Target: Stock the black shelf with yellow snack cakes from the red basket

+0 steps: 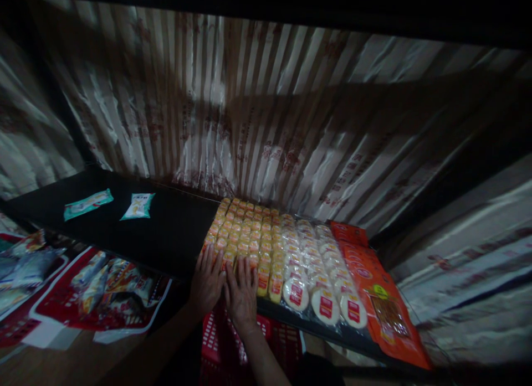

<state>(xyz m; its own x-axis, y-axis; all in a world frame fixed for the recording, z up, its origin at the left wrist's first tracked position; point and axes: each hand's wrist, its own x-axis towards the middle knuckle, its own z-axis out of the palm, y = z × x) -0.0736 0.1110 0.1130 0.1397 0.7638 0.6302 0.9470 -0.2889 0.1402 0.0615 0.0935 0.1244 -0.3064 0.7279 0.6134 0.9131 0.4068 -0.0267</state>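
On a black shelf, rows of small yellow wrapped snacks (245, 231) are lined up front to back. My left hand (206, 282) lies with fingers stretched against the front of the leftmost rows. Close beside it, my right hand (241, 297) is also flat, its fingertips on the front packs of the neighbouring rows. Neither hand is closed around anything, though both cover some front packs. Just right of the yellow rows stand rows of round white packs (296, 293) with red labels. Orange flat bags (384, 305) overlap at the shelf's right end.
Two teal-and-white packets, one long (88, 204) and one short (138, 206), lie on the shelf's left part (177, 225). Below stand a red basket (54, 311) of snack bags and another red basket (286, 339) under my hands. Striped sheeting (266, 114) hangs behind.
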